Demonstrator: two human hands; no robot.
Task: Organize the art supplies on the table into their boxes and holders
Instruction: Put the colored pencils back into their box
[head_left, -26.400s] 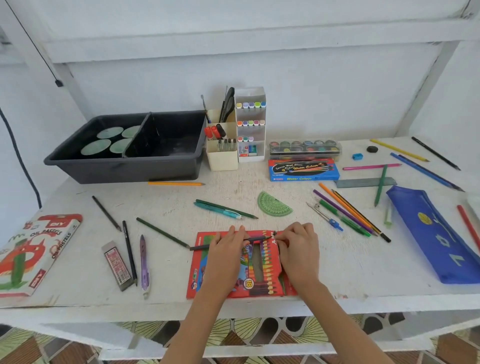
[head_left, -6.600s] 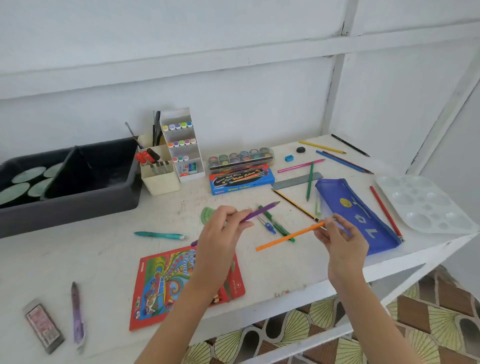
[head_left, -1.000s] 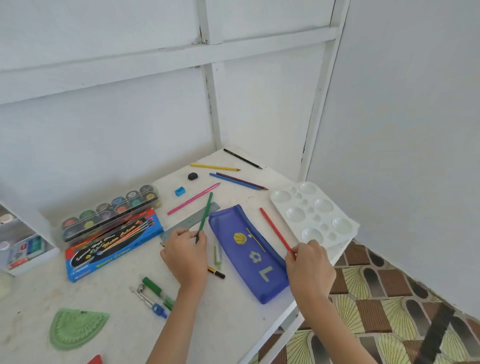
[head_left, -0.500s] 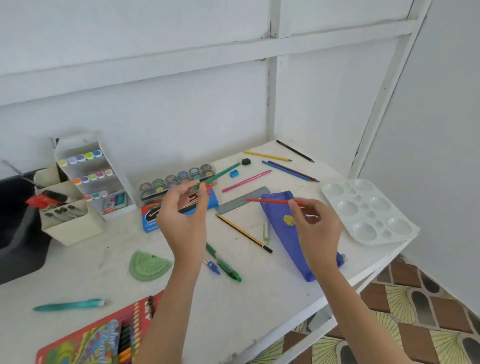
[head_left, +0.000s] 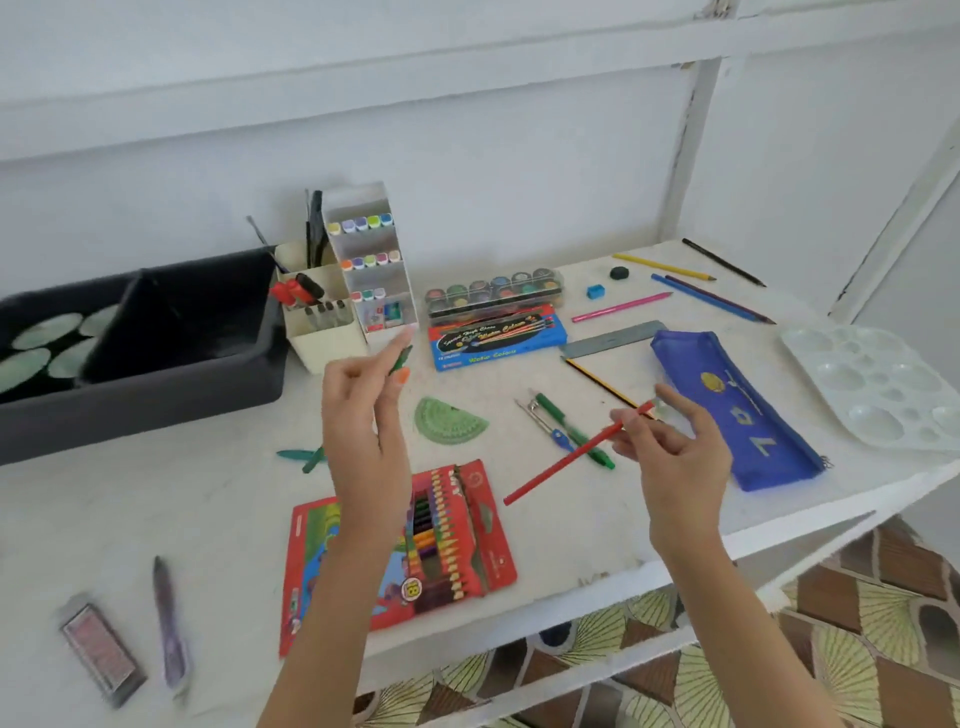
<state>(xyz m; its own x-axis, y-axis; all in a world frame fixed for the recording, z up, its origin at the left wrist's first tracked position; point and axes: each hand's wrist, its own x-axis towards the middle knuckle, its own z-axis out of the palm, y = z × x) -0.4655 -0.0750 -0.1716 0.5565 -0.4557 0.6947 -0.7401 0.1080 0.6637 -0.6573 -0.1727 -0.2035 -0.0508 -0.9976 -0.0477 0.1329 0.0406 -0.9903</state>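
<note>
We start wide: the white painted table (head_left: 571, 525) carries the lot, with loose supplies scattered across it; the black plastic tub (head_left: 171, 395) sits far left; the blue fabric zip pouch (head_left: 737, 415) lies at the right, beside the white plastic paint palette (head_left: 878, 384); and at the front, near the table's edge, the red cardboard box of coloured pencils (head_left: 493, 545) lies flat with its flap open and rows of pencils showing.

Now the hands, both raised above the table: the left hand (head_left: 363, 395) pinches a green coloured pencil (head_left: 400, 358) between thumb and fingertips; the right hand (head_left: 670, 452) pinches a red coloured pencil (head_left: 566, 457) near its upper end, the shaft slanting down toward the box but clear of it. We judge both pencils are bound for that box.

The worry: both pinches look light and sit near one end, so a pencil could swing or drop; and with both hands busy nothing steadies the box, so a pencil pushed in could slide it toward the near edge, or snag on the flap.

What we cannot make out: the frame is smeared; most of the green pencil hides behind the left hand, and whether the green stub by the teal pen (head_left: 288, 454) is its lower end we cannot tell; free slots in the box are unreadable; the tub is cut off at the left.
</note>
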